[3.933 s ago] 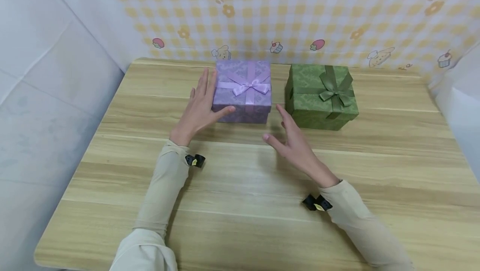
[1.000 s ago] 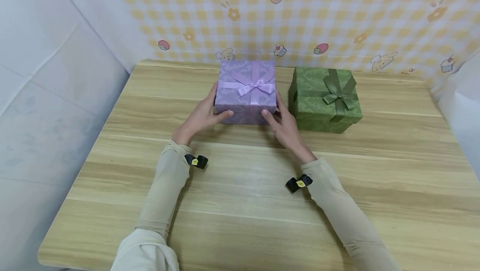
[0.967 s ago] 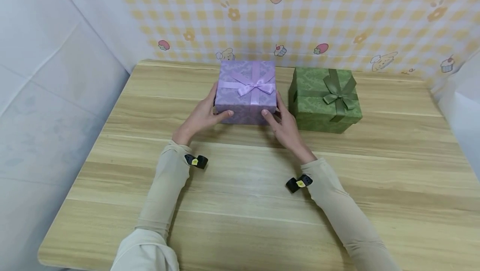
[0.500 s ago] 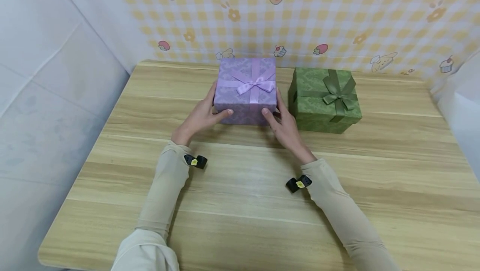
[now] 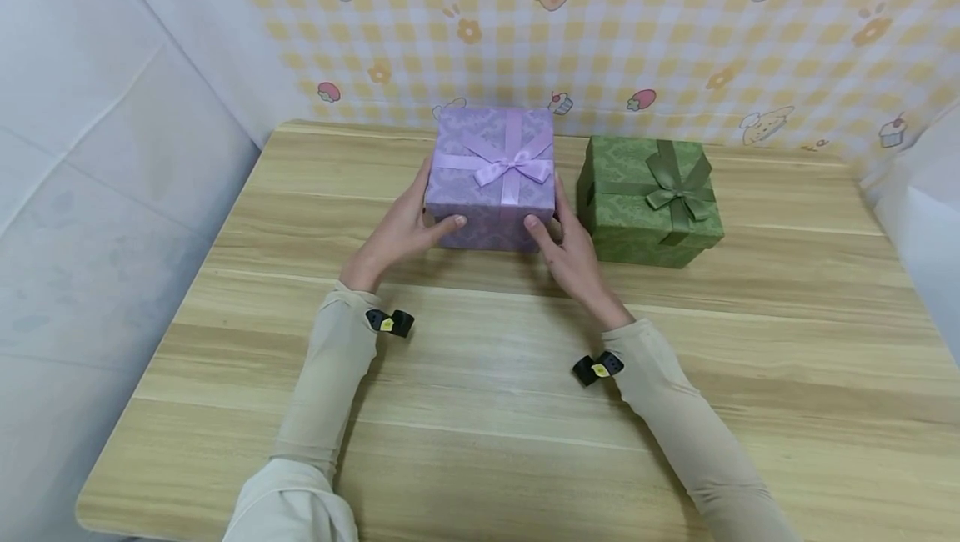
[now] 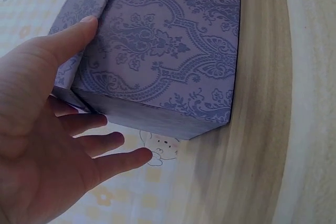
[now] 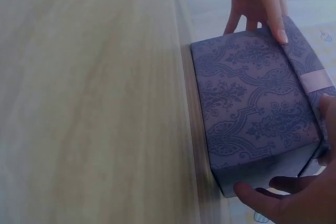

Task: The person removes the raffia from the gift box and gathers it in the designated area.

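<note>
While, in the head view, the left hand (image 5: 397,233) and right hand (image 5: 576,263) grip the lid (image 5: 468,183) of the purple box (image 5: 491,233) on the table (image 5: 480,392), a lidded green box (image 5: 637,229) stands beside it, both interiors hidden. The left-wrist view shows a thumb (image 6: 73,39) on the lid's rim; the right-wrist view, both thumbs.

A purple gift box (image 5: 487,200) with a scrolling floral pattern stands upright on the far part of a wooden table (image 5: 480,409), slightly left of middle. Its lid (image 5: 459,132) covers the top, the patterned front wall (image 5: 487,235) showing below. Shiny lilac ribbon (image 5: 455,162) crosses the lid, tied in a bow (image 5: 512,167) right of centre.
</note>
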The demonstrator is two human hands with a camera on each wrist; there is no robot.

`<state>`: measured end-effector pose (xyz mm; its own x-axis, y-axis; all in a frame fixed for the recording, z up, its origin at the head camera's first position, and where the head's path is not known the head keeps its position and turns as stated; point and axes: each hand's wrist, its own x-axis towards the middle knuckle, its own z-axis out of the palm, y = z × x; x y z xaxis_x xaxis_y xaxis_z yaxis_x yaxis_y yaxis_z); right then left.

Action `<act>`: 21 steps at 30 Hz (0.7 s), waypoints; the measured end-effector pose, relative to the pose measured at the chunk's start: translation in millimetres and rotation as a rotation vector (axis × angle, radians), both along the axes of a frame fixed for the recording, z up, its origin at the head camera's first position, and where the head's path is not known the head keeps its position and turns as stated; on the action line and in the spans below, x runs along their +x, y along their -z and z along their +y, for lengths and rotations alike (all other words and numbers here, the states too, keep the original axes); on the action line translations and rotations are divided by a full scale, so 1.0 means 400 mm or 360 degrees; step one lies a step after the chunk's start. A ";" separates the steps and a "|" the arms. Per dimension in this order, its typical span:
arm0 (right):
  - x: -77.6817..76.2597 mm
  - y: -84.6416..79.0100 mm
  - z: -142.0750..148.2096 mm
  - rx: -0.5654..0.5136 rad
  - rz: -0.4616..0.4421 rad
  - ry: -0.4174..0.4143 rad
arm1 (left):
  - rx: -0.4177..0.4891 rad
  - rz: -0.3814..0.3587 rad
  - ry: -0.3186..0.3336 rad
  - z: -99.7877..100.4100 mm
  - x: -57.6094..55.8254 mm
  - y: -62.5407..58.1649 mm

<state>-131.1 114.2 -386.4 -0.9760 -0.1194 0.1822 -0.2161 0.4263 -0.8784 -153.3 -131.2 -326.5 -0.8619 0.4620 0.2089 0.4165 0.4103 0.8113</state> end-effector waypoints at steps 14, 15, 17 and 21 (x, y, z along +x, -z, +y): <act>0.013 -0.045 0.001 -0.0012 0.0212 0.0043 | 0.0090 0.0110 -0.0023 0.009 0.008 -0.021; 0.015 -0.048 0.001 -0.0016 0.0218 0.0041 | 0.0100 0.0107 -0.0026 0.009 0.010 -0.024; 0.018 -0.055 0.001 -0.0030 0.0229 0.0035 | 0.0114 0.0086 -0.0038 0.009 0.015 -0.030; 0.025 -0.067 0.002 0.0030 0.0298 0.0059 | 0.0113 0.0079 -0.0058 0.012 0.025 -0.044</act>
<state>-121.1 114.9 -359.5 -0.9290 -0.0893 0.3592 -0.3591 0.4528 -0.8161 -143.4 -126.4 -308.8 -0.8655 0.4131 0.2832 0.4430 0.3678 0.8176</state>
